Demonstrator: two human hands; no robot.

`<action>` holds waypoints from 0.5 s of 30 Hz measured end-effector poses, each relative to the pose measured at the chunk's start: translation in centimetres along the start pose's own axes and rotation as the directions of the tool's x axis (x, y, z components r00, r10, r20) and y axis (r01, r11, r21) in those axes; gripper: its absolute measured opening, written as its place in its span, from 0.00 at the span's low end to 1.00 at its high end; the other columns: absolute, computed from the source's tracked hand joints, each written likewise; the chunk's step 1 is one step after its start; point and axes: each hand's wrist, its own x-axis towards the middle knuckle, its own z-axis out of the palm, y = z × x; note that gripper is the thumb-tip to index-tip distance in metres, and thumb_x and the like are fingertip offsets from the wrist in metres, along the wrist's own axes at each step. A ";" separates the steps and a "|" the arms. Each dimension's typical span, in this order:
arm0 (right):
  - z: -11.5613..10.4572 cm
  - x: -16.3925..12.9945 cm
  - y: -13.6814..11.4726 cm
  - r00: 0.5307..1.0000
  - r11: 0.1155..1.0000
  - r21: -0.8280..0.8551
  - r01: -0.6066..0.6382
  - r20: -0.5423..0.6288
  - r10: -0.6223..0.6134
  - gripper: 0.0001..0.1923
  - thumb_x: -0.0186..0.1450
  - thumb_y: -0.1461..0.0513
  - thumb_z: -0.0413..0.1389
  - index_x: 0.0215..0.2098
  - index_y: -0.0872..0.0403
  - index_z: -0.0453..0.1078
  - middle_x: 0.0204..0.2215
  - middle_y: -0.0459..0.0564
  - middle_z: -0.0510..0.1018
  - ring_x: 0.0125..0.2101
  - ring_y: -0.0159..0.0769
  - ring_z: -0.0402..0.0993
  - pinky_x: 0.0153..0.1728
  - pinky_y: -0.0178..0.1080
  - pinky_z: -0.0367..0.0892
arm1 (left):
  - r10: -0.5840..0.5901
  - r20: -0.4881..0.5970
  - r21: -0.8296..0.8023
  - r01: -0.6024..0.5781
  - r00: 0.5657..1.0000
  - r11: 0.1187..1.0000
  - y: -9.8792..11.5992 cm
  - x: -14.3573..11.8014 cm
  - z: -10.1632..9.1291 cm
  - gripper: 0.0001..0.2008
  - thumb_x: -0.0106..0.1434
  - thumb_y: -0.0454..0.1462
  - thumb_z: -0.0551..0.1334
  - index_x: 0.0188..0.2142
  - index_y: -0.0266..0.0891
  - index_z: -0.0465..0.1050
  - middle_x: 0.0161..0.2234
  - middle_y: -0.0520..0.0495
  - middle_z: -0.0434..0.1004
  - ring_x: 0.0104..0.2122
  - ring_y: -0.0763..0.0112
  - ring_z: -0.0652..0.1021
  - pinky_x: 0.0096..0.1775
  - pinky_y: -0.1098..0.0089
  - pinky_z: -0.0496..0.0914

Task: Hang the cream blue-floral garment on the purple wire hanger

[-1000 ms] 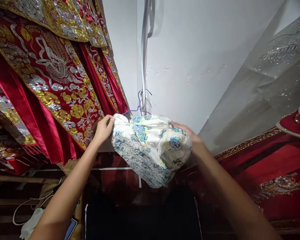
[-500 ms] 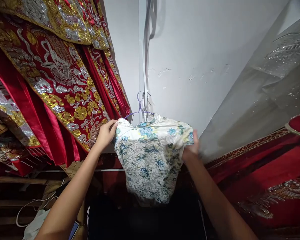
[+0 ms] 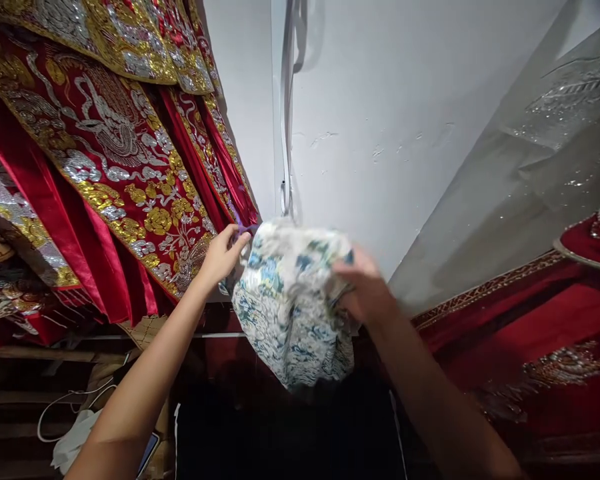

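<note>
My left hand (image 3: 223,257) pinches the floral garment (image 3: 290,303) at its edge, fingers closed; my right hand (image 3: 363,290) clutches its other side. It has bunched narrower than half a second ago.

We grip a floral garment (image 3: 290,307) before a white wall (image 3: 380,133): left hand (image 3: 223,257) at its nine o'clock, right hand (image 3: 363,290) at three; red embroidered robes (image 3: 105,167) hang at ten.
</note>
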 end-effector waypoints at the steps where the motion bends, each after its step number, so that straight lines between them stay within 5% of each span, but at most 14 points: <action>1: 0.6 -1.0 0.2 0.991 1.000 -0.010 -0.011 0.137 0.012 0.31 0.65 0.45 0.57 0.62 0.48 0.66 0.47 0.54 0.79 0.48 0.50 0.78 0.46 0.51 0.76 | 0.007 0.032 -0.030 -0.007 0.999 1.000 -0.3 -0.3 0.4 0.17 0.68 0.48 0.58 0.44 0.39 0.75 0.39 0.45 0.79 0.40 0.62 0.77 0.43 0.66 0.70; 2: 1.0 -1.8 0.5 0.954 1.000 -0.008 -0.026 0.299 0.027 0.30 0.63 0.49 0.61 0.61 0.46 0.67 0.49 0.53 0.78 0.49 0.49 0.77 0.48 0.50 0.75 | 0.010 0.070 -0.073 -0.005 0.997 0.997 -0.6 -0.7 0.8 0.17 0.67 0.48 0.59 0.41 0.38 0.75 0.39 0.45 0.79 0.40 0.62 0.78 0.43 0.66 0.70; 4: 1.0 -2.9 1.3 0.785 0.998 -0.023 -0.053 0.617 0.056 0.30 0.60 0.52 0.65 0.60 0.44 0.70 0.55 0.51 0.76 0.52 0.48 0.76 0.52 0.49 0.73 | 0.010 0.161 -0.191 0.021 0.987 0.981 -1.0 -1.7 1.7 0.17 0.67 0.49 0.59 0.38 0.37 0.76 0.40 0.43 0.80 0.41 0.61 0.78 0.45 0.64 0.71; 5: 0.7 -3.1 1.9 0.695 0.998 -0.048 -0.049 0.716 0.069 0.29 0.60 0.52 0.65 0.60 0.44 0.70 0.57 0.51 0.74 0.54 0.48 0.74 0.54 0.49 0.72 | 0.018 0.202 -0.255 0.035 0.979 0.966 -1.0 -2.3 2.1 0.18 0.67 0.49 0.59 0.38 0.36 0.76 0.42 0.42 0.80 0.43 0.61 0.79 0.47 0.63 0.71; 6: 0.2 -3.1 2.6 0.655 0.995 -0.093 -0.023 0.751 0.085 0.29 0.61 0.52 0.65 0.60 0.44 0.70 0.59 0.51 0.73 0.57 0.48 0.72 0.57 0.50 0.69 | 0.039 0.233 -0.316 0.038 0.972 0.948 -0.9 -3.0 2.5 0.18 0.68 0.49 0.59 0.39 0.37 0.76 0.44 0.41 0.80 0.46 0.60 0.79 0.50 0.61 0.71; 7: -0.3 -2.9 3.6 0.683 0.986 -0.164 0.031 0.723 0.099 0.30 0.62 0.52 0.64 0.61 0.45 0.68 0.61 0.52 0.71 0.59 0.49 0.70 0.59 0.52 0.67 | 0.072 0.253 -0.369 0.027 0.965 0.929 -0.5 -3.6 2.8 0.17 0.68 0.48 0.59 0.40 0.37 0.77 0.47 0.40 0.80 0.50 0.58 0.78 0.55 0.58 0.69; 8: -0.7 -2.5 4.8 0.765 0.959 -0.266 0.100 0.637 0.097 0.33 0.62 0.52 0.63 0.64 0.45 0.65 0.63 0.54 0.68 0.62 0.50 0.66 0.61 0.54 0.63 | 0.109 0.264 -0.413 0.010 0.958 0.911 0.1 -4.2 3.0 0.15 0.68 0.47 0.60 0.40 0.38 0.77 0.50 0.39 0.79 0.54 0.57 0.76 0.59 0.56 0.65; 10: -1.2 -1.8 7.5 0.923 0.830 -0.519 0.205 0.385 0.013 0.45 0.60 0.52 0.65 0.70 0.49 0.53 0.68 0.60 0.58 0.67 0.56 0.54 0.64 0.62 0.54 | 0.170 0.283 -0.483 -0.013 0.944 0.876 1.8 -5.1 3.3 0.13 0.67 0.45 0.62 0.37 0.38 0.78 0.54 0.38 0.77 0.60 0.55 0.71 0.64 0.52 0.59; 11: -1.2 -1.4 8.8 0.955 0.741 -0.630 0.230 0.294 -0.046 0.52 0.57 0.52 0.67 0.72 0.51 0.47 0.70 0.63 0.53 0.69 0.60 0.47 0.65 0.65 0.48 | 0.194 0.302 -0.518 -0.010 0.933 0.855 2.8 -5.4 3.3 0.12 0.66 0.45 0.64 0.35 0.39 0.78 0.54 0.38 0.77 0.61 0.53 0.70 0.64 0.51 0.58; 13: -0.7 -1.0 10.9 0.960 0.577 -0.768 0.279 0.221 -0.170 0.57 0.54 0.52 0.68 0.73 0.54 0.44 0.70 0.65 0.50 0.70 0.65 0.39 0.65 0.70 0.38 | 0.238 0.366 -0.583 0.023 0.899 0.812 4.9 -5.8 3.3 0.13 0.63 0.46 0.67 0.30 0.38 0.77 0.55 0.38 0.77 0.62 0.49 0.69 0.63 0.50 0.61; 15: 0.0 -0.8 12.0 0.933 0.485 -0.809 0.331 0.203 -0.299 0.53 0.54 0.52 0.67 0.71 0.53 0.48 0.67 0.65 0.57 0.69 0.66 0.44 0.65 0.71 0.35 | 0.286 0.435 -0.644 0.072 0.854 0.762 6.5 -5.8 3.3 0.15 0.61 0.47 0.68 0.28 0.37 0.78 0.55 0.36 0.76 0.62 0.45 0.70 0.60 0.50 0.66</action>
